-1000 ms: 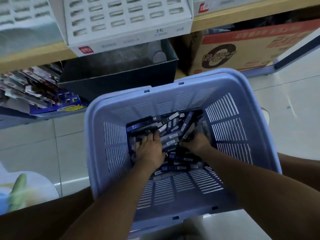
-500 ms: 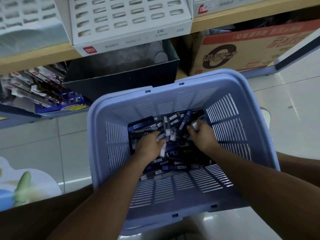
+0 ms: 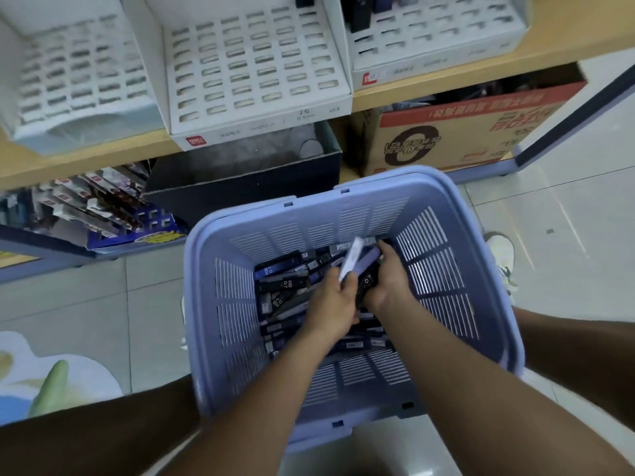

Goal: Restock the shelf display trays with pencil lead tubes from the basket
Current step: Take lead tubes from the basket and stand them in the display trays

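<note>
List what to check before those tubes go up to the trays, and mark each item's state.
1. Left hand has a firm hold: ok, it pinches a pale tube.
2. Right hand has a firm hold: ok, its fingers curl round dark tubes.
3. Free slots in the middle tray: ok, the rows in view look empty.
4. Tube size matches the tray label: cannot tell, the print is blurred.
5. Basket is steady: cannot tell, what it rests on is hidden.
</note>
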Available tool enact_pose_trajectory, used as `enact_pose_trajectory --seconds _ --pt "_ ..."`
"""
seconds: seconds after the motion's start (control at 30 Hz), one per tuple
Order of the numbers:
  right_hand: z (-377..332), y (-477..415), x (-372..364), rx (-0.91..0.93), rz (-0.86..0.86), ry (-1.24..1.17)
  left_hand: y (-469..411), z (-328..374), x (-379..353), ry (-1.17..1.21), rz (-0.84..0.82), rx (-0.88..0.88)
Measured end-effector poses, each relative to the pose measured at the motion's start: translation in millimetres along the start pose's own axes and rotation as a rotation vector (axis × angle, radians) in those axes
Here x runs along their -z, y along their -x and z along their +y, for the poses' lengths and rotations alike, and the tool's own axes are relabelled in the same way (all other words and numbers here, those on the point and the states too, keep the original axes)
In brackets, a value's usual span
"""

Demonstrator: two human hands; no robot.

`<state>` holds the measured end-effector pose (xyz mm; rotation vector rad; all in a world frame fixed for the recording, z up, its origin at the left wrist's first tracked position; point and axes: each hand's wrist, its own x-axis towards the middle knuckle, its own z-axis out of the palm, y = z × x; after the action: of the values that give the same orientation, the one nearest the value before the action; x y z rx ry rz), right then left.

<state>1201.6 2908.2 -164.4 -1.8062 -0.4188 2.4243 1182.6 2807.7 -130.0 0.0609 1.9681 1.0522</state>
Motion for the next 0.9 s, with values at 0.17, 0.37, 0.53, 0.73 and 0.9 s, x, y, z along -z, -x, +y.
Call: enact_pose_trajectory --seconds 0.17,0.37,0.53,0.73,0.9 --pt "4 40 -15 0.18 -0.188 0.25 22 16 4 -0.157 0.209 -0.221" --pt "1 85 -21 0.383 -0.145 0.17 51 56 31 -0.496 0.177 -0.347" --pt "-10 118 -28 0.479 -0.171 0.131 70 91 60 -0.631 0.113 -0.3" --pt "-40 162 -34 0.414 -0.42 0.26 95 126 118 -0.81 0.155 -0.573" --pt "-52 190 -46 0.427 -0.594 0.402 111 154 154 -0.729 0.149 -0.743"
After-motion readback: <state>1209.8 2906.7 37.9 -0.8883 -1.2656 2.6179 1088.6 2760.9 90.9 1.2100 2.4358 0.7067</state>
